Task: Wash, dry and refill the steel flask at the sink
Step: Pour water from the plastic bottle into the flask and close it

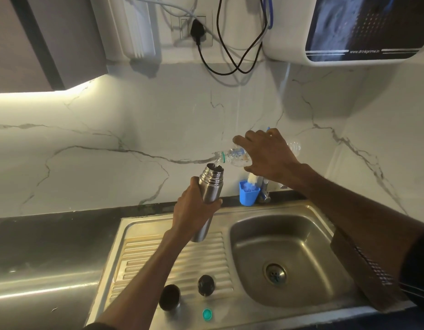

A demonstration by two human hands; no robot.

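Observation:
My left hand point(194, 210) grips the steel flask point(209, 184) round its middle and holds it upright, slightly tilted, above the drainboard. The flask's mouth is open. My right hand point(268, 154) holds a clear plastic bottle point(234, 156) tipped nearly flat, neck to the left. Water runs from the bottle's neck into the flask's mouth. On the drainboard near the front lie the flask's steel cup lid point(169, 297), its black stopper point(206, 285) and a small green bottle cap point(207, 314).
The steel sink point(330, 246) has its basin on the right and a ribbed drainboard point(139, 256) on the left. A blue holder point(248, 192) with a brush stands beside the tap base point(265, 194). A water purifier point(349, 29) hangs at the top right, with cables beside it.

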